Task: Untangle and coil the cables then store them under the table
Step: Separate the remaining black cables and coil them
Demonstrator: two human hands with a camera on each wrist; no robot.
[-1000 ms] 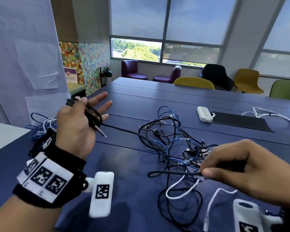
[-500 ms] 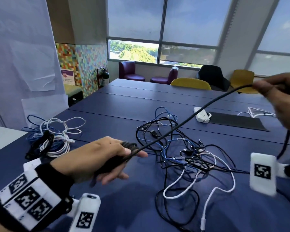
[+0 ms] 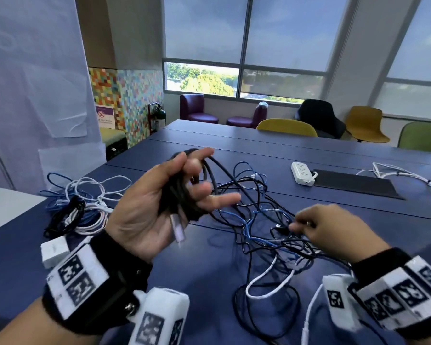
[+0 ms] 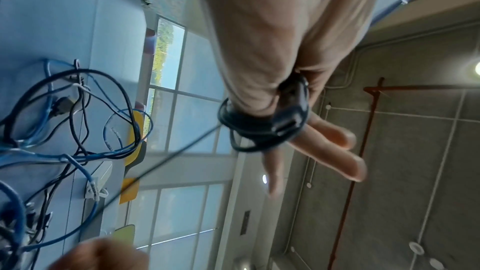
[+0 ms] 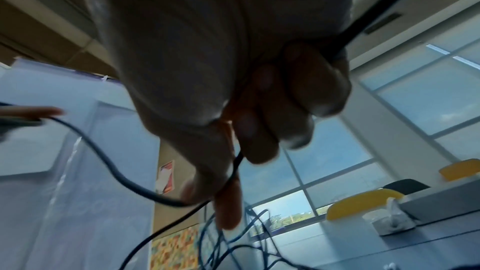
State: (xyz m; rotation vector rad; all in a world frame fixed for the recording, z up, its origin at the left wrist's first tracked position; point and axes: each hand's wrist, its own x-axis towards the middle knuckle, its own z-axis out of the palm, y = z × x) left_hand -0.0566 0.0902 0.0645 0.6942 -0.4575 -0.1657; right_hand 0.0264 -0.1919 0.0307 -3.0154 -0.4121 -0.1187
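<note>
Between the two hands, on the blue table (image 3: 139, 247), lies a tangle of cables (image 3: 256, 220), black, blue and white strands crossing one another, with loops spilling toward the person below the right hand. Beyond the left hand's outer side sits a pile of coiled cables (image 3: 80, 210), blue, white and black. Past the tangle, well apart from both hands, a white power strip (image 3: 302, 173) rests at the edge of a black mat (image 3: 353, 184), and chairs (image 3: 286, 127) stand along the far side of the table. The left hand (image 3: 157, 207) is raised palm up above the table, fingers spread and only loosely bent, with the black cable (image 3: 174, 192) wound in several turns around them; a pale plug end hangs down across the palm. One strand of that cable runs from the coil down to the right hand (image 3: 331, 230), which hovers low over the tangle, its thumb and fingertips pinching the strand, the other fingers curled in
</note>
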